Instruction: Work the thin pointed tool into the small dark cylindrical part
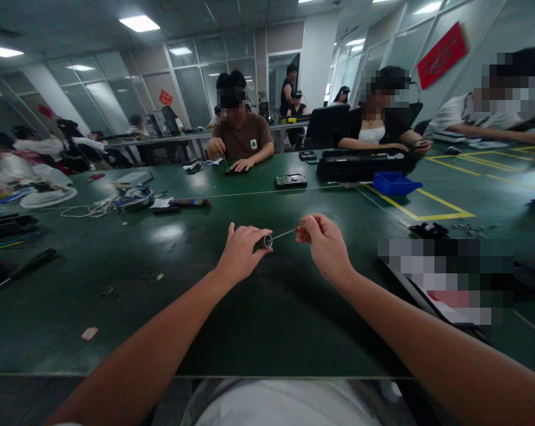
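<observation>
Between the thumb and fingers of my left hand (238, 255) is a small dark cylinder (267, 241), its round, light-rimmed end turned to the right. My right hand (327, 245) pinches a thin metal rod (284, 235); something reddish shows at the fingertips, but the rod's grip end is mostly hidden. The rod's far tip reaches the cylinder's round end; how deep it goes, I cannot tell. Both hands are above the green table (267, 331), near its middle.
Right of my arm lies a partly blurred tray-like item (409, 284). Beyond are a blue bin (394, 183), a circuit-board device (290, 181) and a long black housing (360, 165). On the left lie a black-and-red tool (192, 202), cables (94, 208) and a screwdriver (32, 263). A co-worker (243, 133) sits opposite.
</observation>
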Motion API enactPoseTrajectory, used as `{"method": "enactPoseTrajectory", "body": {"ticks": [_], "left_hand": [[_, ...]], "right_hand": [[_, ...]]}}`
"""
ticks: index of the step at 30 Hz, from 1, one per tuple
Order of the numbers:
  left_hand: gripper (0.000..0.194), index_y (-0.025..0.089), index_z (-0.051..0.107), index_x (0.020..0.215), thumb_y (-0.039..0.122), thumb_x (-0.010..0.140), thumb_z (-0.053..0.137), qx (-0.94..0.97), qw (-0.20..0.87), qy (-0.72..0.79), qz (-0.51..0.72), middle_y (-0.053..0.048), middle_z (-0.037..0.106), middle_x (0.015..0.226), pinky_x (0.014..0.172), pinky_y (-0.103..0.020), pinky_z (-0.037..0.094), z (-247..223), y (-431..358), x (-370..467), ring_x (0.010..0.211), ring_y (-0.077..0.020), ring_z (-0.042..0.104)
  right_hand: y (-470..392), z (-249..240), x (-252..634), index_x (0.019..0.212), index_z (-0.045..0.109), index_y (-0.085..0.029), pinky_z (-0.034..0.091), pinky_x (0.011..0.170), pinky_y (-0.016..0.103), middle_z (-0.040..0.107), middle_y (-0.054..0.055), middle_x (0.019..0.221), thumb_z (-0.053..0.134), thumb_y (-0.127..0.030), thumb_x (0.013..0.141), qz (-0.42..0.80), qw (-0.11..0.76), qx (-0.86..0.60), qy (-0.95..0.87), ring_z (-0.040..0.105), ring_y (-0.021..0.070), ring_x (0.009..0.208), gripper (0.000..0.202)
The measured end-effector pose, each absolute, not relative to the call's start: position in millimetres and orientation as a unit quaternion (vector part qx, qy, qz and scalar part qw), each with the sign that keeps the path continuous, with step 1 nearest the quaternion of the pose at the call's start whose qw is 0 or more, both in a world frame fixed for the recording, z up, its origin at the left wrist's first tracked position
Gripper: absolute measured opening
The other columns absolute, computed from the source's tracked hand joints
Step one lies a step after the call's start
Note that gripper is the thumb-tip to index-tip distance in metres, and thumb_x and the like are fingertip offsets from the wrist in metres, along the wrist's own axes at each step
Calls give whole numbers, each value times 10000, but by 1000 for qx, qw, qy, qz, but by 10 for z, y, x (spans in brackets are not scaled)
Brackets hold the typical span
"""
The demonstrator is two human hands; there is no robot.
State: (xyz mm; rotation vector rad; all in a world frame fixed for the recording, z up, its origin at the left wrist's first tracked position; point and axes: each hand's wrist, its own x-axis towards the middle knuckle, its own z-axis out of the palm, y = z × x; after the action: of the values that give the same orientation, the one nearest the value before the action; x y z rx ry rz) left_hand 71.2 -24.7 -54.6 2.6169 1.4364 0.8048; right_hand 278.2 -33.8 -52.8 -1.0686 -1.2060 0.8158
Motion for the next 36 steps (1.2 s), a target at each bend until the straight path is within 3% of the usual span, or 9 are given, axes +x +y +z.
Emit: {"method": "enactPoseTrajectory", "body": {"ticks": [4, 8, 13, 20, 26, 32, 36], "left_hand": [[374, 274, 633, 1254, 343, 892, 694, 844, 42, 465, 264, -50, 683, 1205, 1185, -634, 194, -553, -249, 716, 1181, -261, 569], [378, 237, 639, 1240, 344, 883, 707, 843, 56, 461, 270, -51, 691, 1178, 1125, -553, 330, -552, -247, 709, 1132, -253, 583], [387, 210, 644, 1231, 315, 868, 726, 839, 78, 458, 283, -55, 694, 1120, 969, -422, 460, -572, -235, 695, 1056, -237, 590], [397, 221, 631, 1263, 304, 882, 707, 833, 92, 465, 285, -51, 679, 1135, 941, -403, 478, -592, -231, 671, 1079, -235, 580], [398, 219, 634, 1261, 315, 882, 707, 841, 91, 455, 278, -53, 681, 1123, 925, -398, 480, -608, -232, 671, 1062, -235, 582], [390, 208, 636, 1245, 305, 876, 716, 845, 88, 447, 280, -54, 677, 1143, 947, -403, 469, -621, -228, 672, 1070, -232, 580], [381, 207, 640, 1238, 311, 878, 712, 843, 93, 453, 274, -54, 676, 1132, 937, -405, 474, -606, -240, 672, 1063, -234, 579]], "right_hand": [[-338, -533, 2779, 920, 604, -210, 528, 662, 343, 683, 33, 809, 537, -433, 940, 348, 620, -461, -531, 638, 173, 697, 233], [-411, -442, 2785, 907, 623, -203, 522, 663, 332, 699, 37, 799, 553, -437, 936, 327, 605, -463, -559, 652, 172, 690, 246], [-517, -326, 2805, 797, 670, -194, 437, 571, 295, 645, 5, 607, 620, -486, 898, 223, 529, -527, -627, 594, 151, 553, 312], [-499, -423, 2826, 953, 634, -205, 446, 648, 298, 700, 31, 810, 474, -275, 953, 187, 512, -467, -696, 647, 171, 720, 175], [-523, -371, 2805, 839, 659, -207, 364, 564, 300, 621, 4, 617, 455, -435, 990, 142, 485, -510, -696, 576, 163, 562, 341], [-534, -385, 2782, 1100, 605, -187, 393, 609, 308, 681, 36, 775, 427, -295, 971, 127, 479, -494, -715, 595, 173, 625, 245], [-521, -392, 2800, 1081, 583, -205, 410, 636, 310, 658, 22, 766, 417, -279, 967, 153, 483, -486, -712, 607, 181, 672, 214]]}}
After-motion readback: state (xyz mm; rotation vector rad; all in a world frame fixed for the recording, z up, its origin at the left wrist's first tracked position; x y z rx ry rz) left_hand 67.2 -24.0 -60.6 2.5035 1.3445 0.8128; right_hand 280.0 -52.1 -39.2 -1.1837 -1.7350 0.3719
